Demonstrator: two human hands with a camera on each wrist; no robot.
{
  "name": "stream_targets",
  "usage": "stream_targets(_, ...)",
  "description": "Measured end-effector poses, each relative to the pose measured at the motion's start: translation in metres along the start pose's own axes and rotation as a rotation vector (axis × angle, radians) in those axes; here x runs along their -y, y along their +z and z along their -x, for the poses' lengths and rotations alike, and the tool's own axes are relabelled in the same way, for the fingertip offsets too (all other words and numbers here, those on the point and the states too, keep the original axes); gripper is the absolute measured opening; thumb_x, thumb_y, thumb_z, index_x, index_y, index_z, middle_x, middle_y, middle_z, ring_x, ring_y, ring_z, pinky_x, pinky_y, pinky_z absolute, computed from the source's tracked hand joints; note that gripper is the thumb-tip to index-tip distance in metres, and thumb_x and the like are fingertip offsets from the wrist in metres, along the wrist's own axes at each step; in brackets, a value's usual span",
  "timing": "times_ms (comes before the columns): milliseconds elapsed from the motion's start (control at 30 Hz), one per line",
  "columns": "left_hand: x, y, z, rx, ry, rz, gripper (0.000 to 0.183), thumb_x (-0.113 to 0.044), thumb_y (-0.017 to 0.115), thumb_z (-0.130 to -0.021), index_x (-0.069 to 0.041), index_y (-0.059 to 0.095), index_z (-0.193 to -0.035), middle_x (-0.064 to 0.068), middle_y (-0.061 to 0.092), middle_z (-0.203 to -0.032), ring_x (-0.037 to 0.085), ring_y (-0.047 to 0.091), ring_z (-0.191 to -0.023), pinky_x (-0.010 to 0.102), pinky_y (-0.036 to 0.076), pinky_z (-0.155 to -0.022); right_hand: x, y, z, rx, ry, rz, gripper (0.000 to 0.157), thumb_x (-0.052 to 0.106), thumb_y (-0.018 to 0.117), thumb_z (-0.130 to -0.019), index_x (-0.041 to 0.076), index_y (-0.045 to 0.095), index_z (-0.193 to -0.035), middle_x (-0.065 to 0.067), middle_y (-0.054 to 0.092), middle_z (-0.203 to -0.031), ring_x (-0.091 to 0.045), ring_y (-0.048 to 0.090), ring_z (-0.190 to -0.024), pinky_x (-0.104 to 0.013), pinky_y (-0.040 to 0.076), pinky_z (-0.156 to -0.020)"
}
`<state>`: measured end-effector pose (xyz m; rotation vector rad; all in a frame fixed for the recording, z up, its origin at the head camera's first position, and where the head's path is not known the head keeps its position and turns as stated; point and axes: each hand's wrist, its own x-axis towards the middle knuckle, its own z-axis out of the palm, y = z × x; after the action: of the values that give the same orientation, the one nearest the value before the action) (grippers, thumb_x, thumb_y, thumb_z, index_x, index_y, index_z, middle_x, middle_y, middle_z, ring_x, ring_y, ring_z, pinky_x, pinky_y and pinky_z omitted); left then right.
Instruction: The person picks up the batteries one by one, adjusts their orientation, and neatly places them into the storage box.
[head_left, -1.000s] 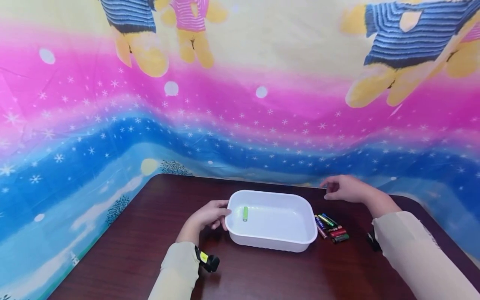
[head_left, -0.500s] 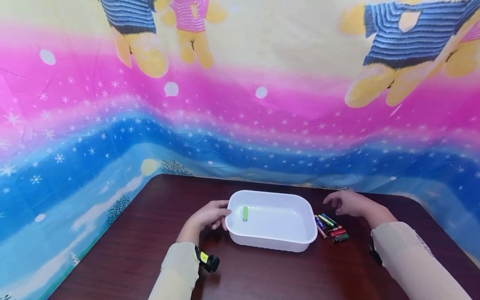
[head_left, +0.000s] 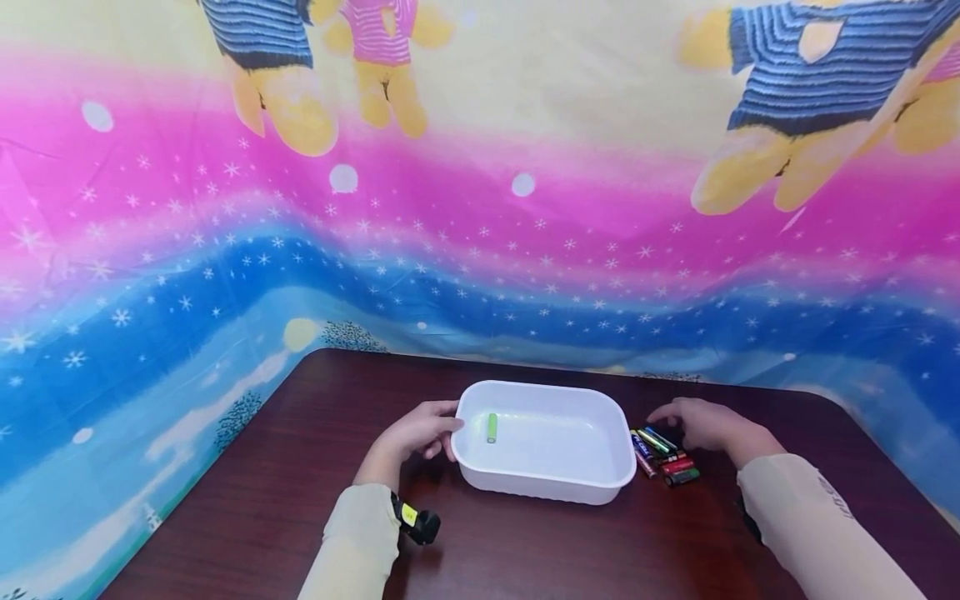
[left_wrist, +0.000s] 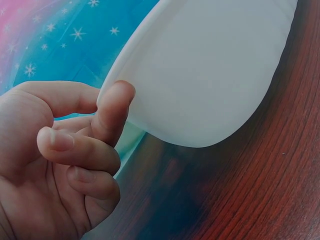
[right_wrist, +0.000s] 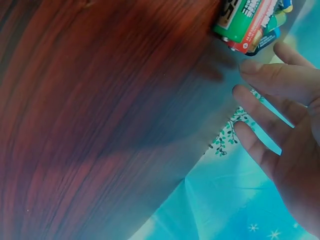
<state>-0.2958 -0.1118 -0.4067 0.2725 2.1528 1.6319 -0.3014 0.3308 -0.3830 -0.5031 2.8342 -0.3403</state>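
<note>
A white plastic basin (head_left: 542,485) stands on the dark wooden table, with one green battery (head_left: 492,428) lying inside near its left end. My left hand (head_left: 415,430) pinches the basin's left rim between thumb and finger; in the left wrist view the other fingers of that hand (left_wrist: 60,160) curl loosely below the rim. Right of the basin lies a small pile of batteries (head_left: 677,465) in several colours. Just behind that pile hovers my right hand (head_left: 708,423). The right wrist view has its fingers (right_wrist: 260,110) apart, holding nothing, close to the batteries (right_wrist: 243,25).
The brown table (head_left: 525,550) stretches in front of the basin and to both sides. A printed cloth (head_left: 480,208) with snowflakes and bears hangs behind the table's back edge. A black wrist camera (head_left: 420,525) sits on my left forearm.
My right hand has come down and towards me, from above the table's back edge to right behind the battery pile. The left hand, the basin and the batteries have stayed in place.
</note>
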Motion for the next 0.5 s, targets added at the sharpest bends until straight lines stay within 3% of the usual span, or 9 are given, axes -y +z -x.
stream_targets(300,-0.0005,0.0009,0.0010,-0.007,-0.003,-0.003,0.052,-0.011,0.050,-0.093,-0.001,0.035,-0.141,0.011,0.059,-0.054,0.010,0.037,-0.033,0.019,0.031,-0.035,0.0011,0.0044,-0.0028,0.011,0.023,0.030,0.068,-0.019,0.062,-0.066,0.018,0.060,-0.124,-0.019,0.053,-0.110,-0.023,0.050,-0.081,-0.028,0.044,-0.050)
stream_targets(500,0.0002,0.0008,0.0006,-0.007,0.005,-0.004,0.052,-0.011,0.050,-0.093,0.000,0.035,-0.141,0.011,0.059,-0.054,0.010,0.037,-0.032,0.019,0.031,-0.035,0.0018,0.0033,-0.0043,0.015,0.002,0.090,0.066,-0.016,0.065,-0.067,0.022,0.063,-0.121,-0.031,0.043,-0.127,-0.042,0.049,-0.103,-0.033,0.049,-0.057)
